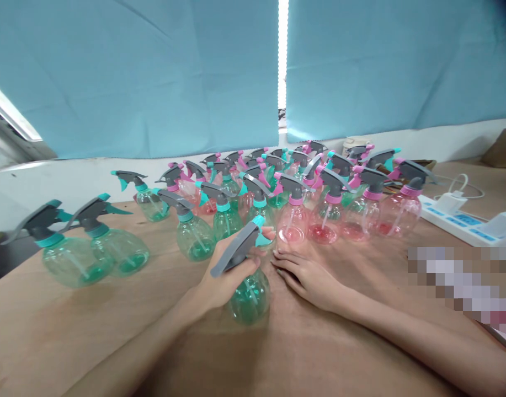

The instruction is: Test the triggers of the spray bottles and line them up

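My left hand (228, 275) is wrapped round the neck of a green spray bottle (250, 300), below its grey head with a turquoise nozzle. The bottle tilts slightly, and I cannot tell whether its base touches the table. Just right of it, my right hand (308, 278) lies on the wooden table (319, 353) with its fingers stretched out and nothing in them. Beyond my fingers stand a pink spray bottle (293, 223) and a second pink spray bottle (325, 223). Left of my left hand is another green spray bottle (195, 237).
Two green spray bottles stand apart at the left, the nearer one (73, 262) close to the table edge. Several pink and green bottles crowd the back. A white power strip (459, 220) with plugs lies at the right. Blue curtains (174, 77) hang behind.
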`<control>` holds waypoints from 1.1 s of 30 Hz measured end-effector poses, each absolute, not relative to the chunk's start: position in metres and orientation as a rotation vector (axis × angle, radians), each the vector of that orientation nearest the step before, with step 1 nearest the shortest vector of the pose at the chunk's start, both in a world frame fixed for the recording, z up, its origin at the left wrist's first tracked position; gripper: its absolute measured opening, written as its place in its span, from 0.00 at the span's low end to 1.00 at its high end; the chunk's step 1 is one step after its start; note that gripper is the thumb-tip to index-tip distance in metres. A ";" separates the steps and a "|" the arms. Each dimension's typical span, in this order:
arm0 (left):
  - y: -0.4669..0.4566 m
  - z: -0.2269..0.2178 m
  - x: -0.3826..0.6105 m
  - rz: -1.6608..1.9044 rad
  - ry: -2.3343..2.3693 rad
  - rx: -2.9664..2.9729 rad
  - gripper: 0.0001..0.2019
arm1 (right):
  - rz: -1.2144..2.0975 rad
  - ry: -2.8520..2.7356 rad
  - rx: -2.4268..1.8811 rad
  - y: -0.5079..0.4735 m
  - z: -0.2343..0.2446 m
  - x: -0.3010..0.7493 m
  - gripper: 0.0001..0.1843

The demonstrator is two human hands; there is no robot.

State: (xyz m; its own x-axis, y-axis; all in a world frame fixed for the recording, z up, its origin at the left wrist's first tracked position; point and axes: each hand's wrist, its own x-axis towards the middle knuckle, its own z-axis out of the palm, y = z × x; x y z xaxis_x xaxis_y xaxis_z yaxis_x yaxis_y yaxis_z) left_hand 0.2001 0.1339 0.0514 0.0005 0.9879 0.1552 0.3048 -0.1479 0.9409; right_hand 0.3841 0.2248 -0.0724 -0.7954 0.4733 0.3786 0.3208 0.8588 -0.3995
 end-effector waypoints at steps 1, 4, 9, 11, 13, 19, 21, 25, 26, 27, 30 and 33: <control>0.134 0.051 0.200 1.185 1.364 1.545 0.23 | 0.436 -2.559 -0.583 0.225 -0.073 0.384 0.19; 0.134 0.050 0.200 1.195 1.338 1.561 0.22 | 0.425 -2.571 -0.584 0.225 -0.073 0.384 0.19; 0.131 0.052 0.201 1.154 1.410 1.550 0.21 | 0.440 -2.569 -0.601 0.225 -0.073 0.384 0.19; 0.131 0.053 0.201 1.139 1.433 1.552 0.21 | 0.449 -2.565 -0.606 0.224 -0.072 0.384 0.19; 0.131 0.053 0.200 1.130 1.434 1.568 0.19 | 0.448 -2.570 -0.608 0.224 -0.072 0.384 0.20; 0.130 0.054 0.202 1.130 1.502 1.543 0.09 | 0.439 -2.584 -0.614 0.224 -0.071 0.383 0.20; 0.128 0.055 0.205 1.163 1.534 1.534 0.07 | 0.441 -2.576 -0.611 0.223 -0.071 0.383 0.19; 0.127 0.054 0.206 1.191 1.561 1.558 0.04 | 0.439 -2.566 -0.604 0.223 -0.071 0.383 0.19; 0.128 0.054 0.205 1.173 1.549 1.578 0.05 | 0.437 -2.568 -0.602 0.223 -0.071 0.383 0.19; 0.129 0.053 0.203 1.149 1.530 1.604 0.05 | 0.437 -2.569 -0.601 0.224 -0.071 0.383 0.19; 0.133 0.053 0.198 1.086 1.476 1.670 0.08 | 0.449 -2.564 -0.599 0.224 -0.072 0.383 0.19; 0.134 0.053 0.195 1.078 1.452 1.687 0.07 | 0.476 -2.535 -0.598 0.224 -0.073 0.383 0.19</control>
